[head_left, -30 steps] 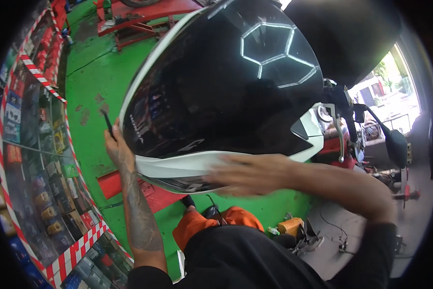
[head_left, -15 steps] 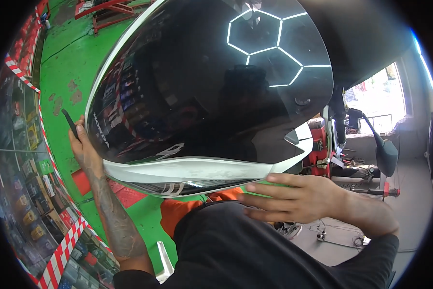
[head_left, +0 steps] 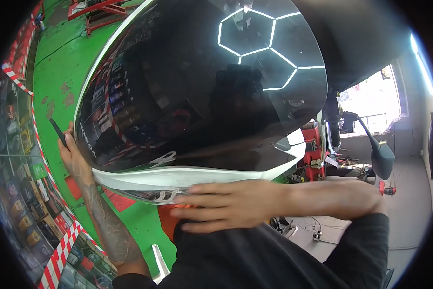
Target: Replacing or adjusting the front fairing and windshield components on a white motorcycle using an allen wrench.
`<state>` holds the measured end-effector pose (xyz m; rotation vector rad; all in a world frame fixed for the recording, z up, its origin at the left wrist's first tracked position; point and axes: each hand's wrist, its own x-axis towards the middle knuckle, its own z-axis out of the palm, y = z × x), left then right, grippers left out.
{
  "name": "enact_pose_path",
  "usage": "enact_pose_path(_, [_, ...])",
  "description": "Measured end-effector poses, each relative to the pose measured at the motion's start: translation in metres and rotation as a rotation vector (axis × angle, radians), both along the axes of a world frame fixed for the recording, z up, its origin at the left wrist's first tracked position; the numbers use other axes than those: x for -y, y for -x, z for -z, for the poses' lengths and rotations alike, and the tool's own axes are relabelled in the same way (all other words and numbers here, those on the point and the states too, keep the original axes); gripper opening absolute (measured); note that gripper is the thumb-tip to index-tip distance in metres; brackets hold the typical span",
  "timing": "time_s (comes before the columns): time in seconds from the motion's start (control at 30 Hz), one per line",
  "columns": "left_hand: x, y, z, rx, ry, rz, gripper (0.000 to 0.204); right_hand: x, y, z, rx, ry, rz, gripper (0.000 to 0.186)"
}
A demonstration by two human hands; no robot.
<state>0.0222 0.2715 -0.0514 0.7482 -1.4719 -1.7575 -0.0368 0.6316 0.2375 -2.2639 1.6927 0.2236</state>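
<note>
A large, rounded, glossy black shell (head_left: 197, 115) with white trim (head_left: 187, 174) along its near edge fills the middle of the view. Bright hexagonal lights are mirrored in it. At its left end is my left hand (head_left: 73, 154), closed on a slim black flat tool (head_left: 57, 131) whose tip points up and away; the fingers are partly hidden. My right hand (head_left: 231, 204) lies across the near edge, back upward, with its fingers stretched out to the left and slightly apart. Nothing shows in it. Whether its fingertips touch the clear strip (head_left: 151, 196) under the trim cannot be told.
A black mirror (head_left: 383, 160) on a stalk juts out at the right, near red and dark machine parts (head_left: 314, 144). Along the left, red-and-white tape (head_left: 57, 262) edges shelves of boxes (head_left: 28, 207). A red metal frame (head_left: 98, 14) stands on the green floor (head_left: 57, 50).
My right hand has swept left along the near edge of the shell, its fingers still stretched. My left hand, the tool and the shell sit slightly farther left and lower in view.
</note>
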Motion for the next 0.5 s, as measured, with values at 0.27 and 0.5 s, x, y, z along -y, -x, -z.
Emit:
enact_pose_path(0.27, [0.004, 0.006, -0.005, 0.093, 0.014, 0.003, 0.036, 0.012, -0.002, 0.048, -0.142, 0.008, -0.027, 0.063])
enact_pose_path(0.5, [0.007, 0.006, 0.007, 0.052, 0.069, 0.001, 0.035, 0.043, -0.030, 0.101, 0.038, 0.084, -0.099, 0.057])
